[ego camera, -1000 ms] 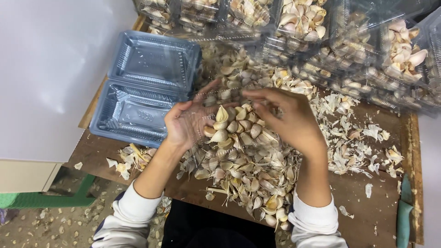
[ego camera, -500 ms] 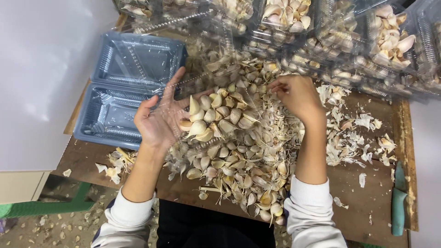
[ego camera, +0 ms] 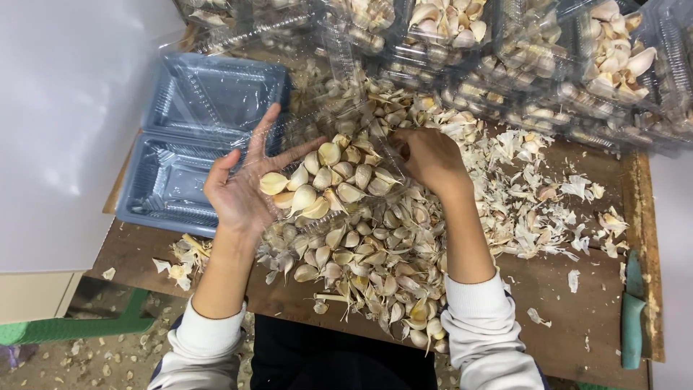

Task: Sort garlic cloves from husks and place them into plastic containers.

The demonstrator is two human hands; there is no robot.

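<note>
While the left hand (ego camera: 242, 191) lies palm-up with the fingers spread wide, we see a clear plastic clamshell box (ego camera: 339, 155) resting across it, and a cluster of garlic cloves (ego camera: 325, 184) sitting in that box right over the palm. The hand supports rather than clamps: nothing is pinched, the box is simply cradled.

Taking the pile of garlic cloves (ego camera: 368, 267) on the wooden board (ego camera: 577, 318) as our landmark, the box sits at its far-left edge, just above the heap. The right hand (ego camera: 429, 155) is at the pile's far edge, curled loosely with fingertips down among the cloves; whether it actually grips any we cannot tell, since the fingers hide what is under them.

To do this well, we judge the cradling palm should stay level so the cloves do not roll off the open side, and the other hand should pick whole, clean cloves and leave the papery skins (ego camera: 548, 202) to the pile's right.

Left of the pile lie empty blue-tinted trays (ego camera: 188, 144); beyond it, filled clear boxes (ego camera: 606, 50) are stacked. A teal-handled knife (ego camera: 632, 310) lies far right.
</note>
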